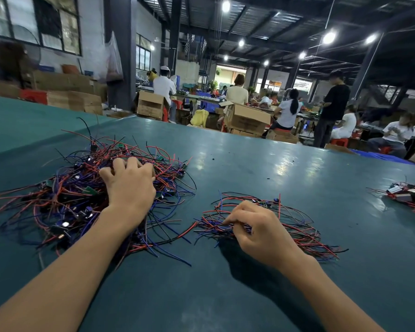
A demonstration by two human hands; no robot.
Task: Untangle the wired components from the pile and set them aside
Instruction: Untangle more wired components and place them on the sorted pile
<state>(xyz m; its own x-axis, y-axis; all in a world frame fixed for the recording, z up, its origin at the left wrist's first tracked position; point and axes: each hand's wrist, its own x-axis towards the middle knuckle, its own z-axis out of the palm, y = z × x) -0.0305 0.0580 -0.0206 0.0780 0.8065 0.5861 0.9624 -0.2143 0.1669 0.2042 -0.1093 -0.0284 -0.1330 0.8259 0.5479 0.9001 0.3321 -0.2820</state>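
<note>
Left hand (130, 185) gripped pile (70, 195), fingers curled; right hand (261, 233) pinched set-aside bundle (297, 227), lying just right of pile.

Left hand (130, 185) grips wire pile (70, 200); right hand (261, 232) pinches smaller bundle (302, 233).

Open table (203, 185) between pile (70, 200) and bundle (297, 227)

Three wire piles counted on one bench (249, 164): big pile (77, 202), small pile (297, 233), edge pile (407, 197). Two grips counted: left grip (130, 185), right grip (261, 233).
</note>
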